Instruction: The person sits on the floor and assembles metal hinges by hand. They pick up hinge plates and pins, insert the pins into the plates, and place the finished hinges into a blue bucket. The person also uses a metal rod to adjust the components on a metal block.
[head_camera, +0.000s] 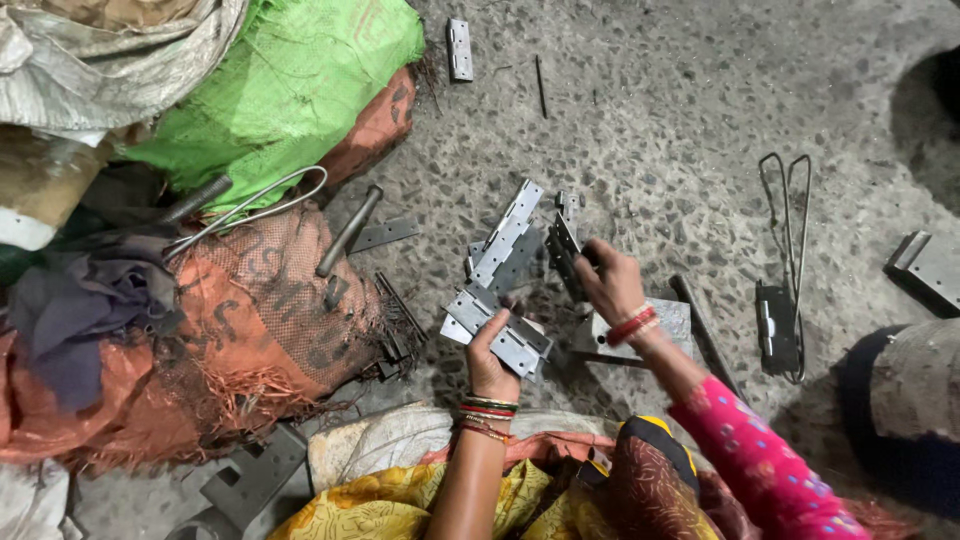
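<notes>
while left hand (490, 360) grips hinges (498, 335) | right hand (610, 285) raised, clasping hinge (563, 255)

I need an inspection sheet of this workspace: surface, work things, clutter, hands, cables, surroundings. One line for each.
Surface: speckled stone floor, dusty, used as the workplace.
Work things: grey metal hinges; an open stack in the left hand, a darker hinge in the right hand.
Clutter: a loose hinge, a thin pin, a rod, a flat plate, a bent wire loop.
Hands: left hand grips the stack from below; right hand grips the darker hinge.
Cables: nothing seen.
Surroundings: orange sack, green sack, grey cloth.
</notes>
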